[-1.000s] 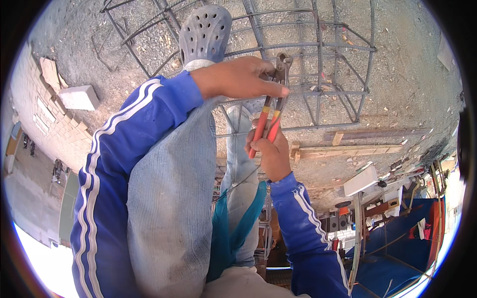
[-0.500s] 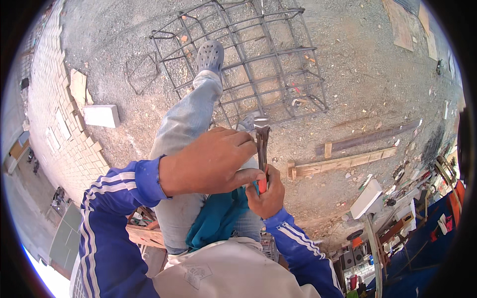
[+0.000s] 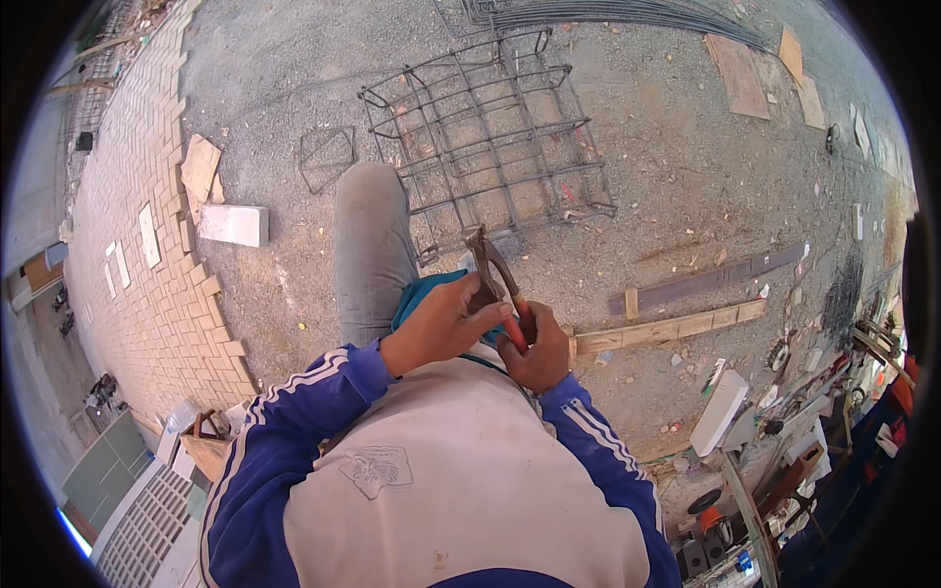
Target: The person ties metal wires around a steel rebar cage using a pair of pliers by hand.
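In front of my body, pincers with dark metal jaws and red handle grips point away from me and lean to the left. The fingers of my right hand are closed around the red grips. My left hand is closed on the tool's left side, its thumb against a red grip; some of its fingers are hidden. Just beyond the jaws lies a cage of tied steel bars on the gravel. A teal cloth hangs by my bent knee.
A white block and broken board pieces lie left, beside paving. A bent wire frame is near the cage. Timber planks lie right. Long steel bars stretch across the far side.
The pincers have moved left and tilted, with the handles now spread slightly. My left hand has shifted from above the tool onto its side. My leg has bent, and the clog is out of sight.
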### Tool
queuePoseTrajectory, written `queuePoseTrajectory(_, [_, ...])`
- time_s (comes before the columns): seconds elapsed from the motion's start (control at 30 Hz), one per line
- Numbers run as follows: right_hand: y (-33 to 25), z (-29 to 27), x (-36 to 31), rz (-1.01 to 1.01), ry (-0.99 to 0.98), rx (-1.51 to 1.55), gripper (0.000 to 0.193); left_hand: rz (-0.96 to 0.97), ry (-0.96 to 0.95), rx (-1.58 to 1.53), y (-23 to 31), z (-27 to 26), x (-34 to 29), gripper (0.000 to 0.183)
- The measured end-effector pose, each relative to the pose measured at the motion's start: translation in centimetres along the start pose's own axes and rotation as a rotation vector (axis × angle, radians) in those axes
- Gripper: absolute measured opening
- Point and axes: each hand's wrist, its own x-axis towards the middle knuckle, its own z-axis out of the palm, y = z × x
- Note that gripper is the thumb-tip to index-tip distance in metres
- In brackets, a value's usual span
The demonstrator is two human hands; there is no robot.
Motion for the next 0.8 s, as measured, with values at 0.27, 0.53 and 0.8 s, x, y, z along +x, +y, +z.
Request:
queuePoseTrajectory(0.27, [-1.5,-0.7,-2.5,0.148,-0.041,0.08,0.058,-0.088,-0.139,-0.093,1.1,0.0,-1.5,0.026])
queuePoseTrajectory(0.53, [-2.6,0.5,-1.6,0.19,-0.138,0.128,0.059,0.003,-0.163,0.095,-0.4,-2.1,-1.7,0.026])
queuePoseTrajectory(0.8, [-5.2,5.3,0.2,0.112,-0.195,0.051,0.052,0.133,-0.096,0.118,-1.1,-8.8,-6.0,0.031])
